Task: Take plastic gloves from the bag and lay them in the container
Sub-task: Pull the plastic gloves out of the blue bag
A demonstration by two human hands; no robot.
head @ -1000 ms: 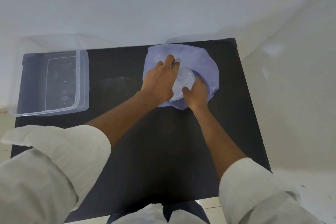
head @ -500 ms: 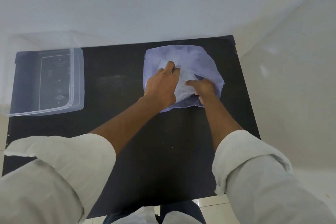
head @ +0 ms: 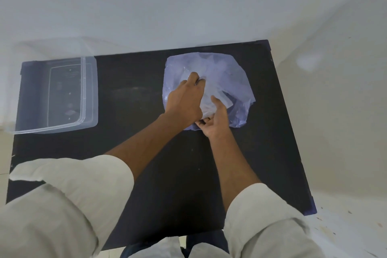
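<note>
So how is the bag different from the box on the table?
The bag is soft, crumpled and bluish; the container is stiff, boxy and clear. The left hand and right hand are both on the bag, while nobody touches the container. The bag is stuffed; the container looks empty. Both rest on the black table.

Black bench (head: 146, 174) is carrying 2 things: clear plastic container (head: 88, 94) sitting at far left corner, bluish translucent bag (head: 236, 77) lying far right, well apart. Rest of top is showing faint smudges.

Soft, even, dim daylight; faint shadows; wide-angle bending at edges; sleeves (head: 62, 205) blurred near camera
</note>
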